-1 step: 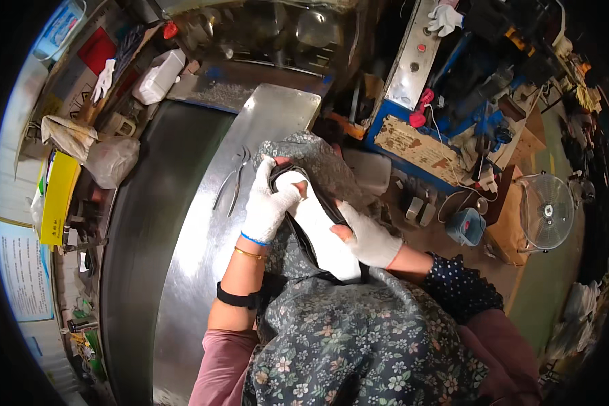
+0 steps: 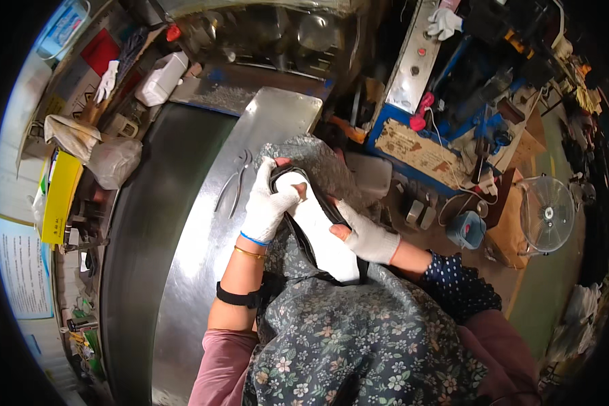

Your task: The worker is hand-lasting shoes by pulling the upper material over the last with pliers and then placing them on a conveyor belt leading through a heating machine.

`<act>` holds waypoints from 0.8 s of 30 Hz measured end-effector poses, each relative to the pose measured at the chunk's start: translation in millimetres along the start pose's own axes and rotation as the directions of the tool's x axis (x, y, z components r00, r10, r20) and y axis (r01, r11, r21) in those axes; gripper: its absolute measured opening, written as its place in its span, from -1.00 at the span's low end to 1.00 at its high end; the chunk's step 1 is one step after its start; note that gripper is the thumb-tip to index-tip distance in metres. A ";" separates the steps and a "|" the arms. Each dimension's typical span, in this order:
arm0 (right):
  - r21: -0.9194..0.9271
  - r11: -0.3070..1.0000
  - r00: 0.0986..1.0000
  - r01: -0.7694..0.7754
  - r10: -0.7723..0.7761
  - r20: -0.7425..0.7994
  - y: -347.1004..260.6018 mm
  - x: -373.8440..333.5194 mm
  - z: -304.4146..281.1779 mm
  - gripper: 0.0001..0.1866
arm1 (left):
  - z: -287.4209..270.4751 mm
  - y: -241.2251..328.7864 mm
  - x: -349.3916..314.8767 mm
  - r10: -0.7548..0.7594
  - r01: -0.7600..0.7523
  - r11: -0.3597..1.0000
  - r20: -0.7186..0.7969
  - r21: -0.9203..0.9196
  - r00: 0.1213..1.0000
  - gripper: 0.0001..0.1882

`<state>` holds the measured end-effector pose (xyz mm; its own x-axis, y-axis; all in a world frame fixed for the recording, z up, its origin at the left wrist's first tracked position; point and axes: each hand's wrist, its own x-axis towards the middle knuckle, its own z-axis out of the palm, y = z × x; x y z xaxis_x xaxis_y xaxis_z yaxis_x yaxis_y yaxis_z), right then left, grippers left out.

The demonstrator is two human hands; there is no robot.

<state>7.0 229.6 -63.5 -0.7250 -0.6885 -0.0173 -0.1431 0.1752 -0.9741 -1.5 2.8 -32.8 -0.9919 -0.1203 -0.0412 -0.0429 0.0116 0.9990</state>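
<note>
In my lap, over a dark floral apron [image 2: 358,338], lies a black shoe upper [image 2: 304,242] with a long white insole-shaped face [image 2: 325,245] turned up. My left hand [image 2: 266,201], in a white glove with bare fingertips, grips its far end, thumb pressed on the white face. On the near right side, my gloved right hand [image 2: 369,237] is closed round the edge, its bare thumb on the white surface. The fingers beneath are hidden. Metal pincers [image 2: 239,184] lie left of my left hand on a shiny metal table [image 2: 199,237].
Left of the table runs a dark conveyor belt [image 2: 145,223]. Beyond it are a plastic bag [image 2: 115,164], a yellow box [image 2: 62,196] and a white container [image 2: 162,78]. At right stand a blue machine frame [image 2: 413,159], a blue bucket [image 2: 466,229] and a round fan [image 2: 547,214].
</note>
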 end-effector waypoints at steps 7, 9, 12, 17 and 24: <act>0.024 0.998 0.996 -0.053 0.055 -0.073 2.8 33.4 29.6 -0.23 | -6.0 -106.9 -18.9 -0.070 0.003 0.987 -0.422 -0.158 0.904 -0.48; 0.014 0.991 0.990 -0.130 0.130 -0.051 -5.7 26.4 33.6 -0.24 | 5.9 -39.2 -30.7 0.122 0.176 0.707 -0.362 0.685 0.924 -0.51; 0.019 0.996 0.982 -0.082 0.084 -0.169 -25.8 32.7 36.0 -0.22 | 3.6 -6.4 -23.0 0.226 0.113 0.519 -0.263 0.848 0.938 -0.56; 0.225 0.974 0.975 0.006 0.044 -0.218 12.3 27.6 29.3 -0.31 | -16.0 -0.8 -51.1 -0.382 0.221 0.801 0.191 0.557 0.904 -0.18; 0.044 0.999 0.950 0.015 -0.001 -0.312 8.9 26.8 38.7 -0.31 | 13.2 -37.5 -58.0 0.231 -0.126 0.734 -0.071 0.668 0.970 -0.40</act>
<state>12.3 185.5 -81.4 -0.8990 -0.4345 0.0545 -0.1241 0.1335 -0.9833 56.1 22.4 -68.1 -0.9639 -0.1842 0.1923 0.0139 0.6863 0.7271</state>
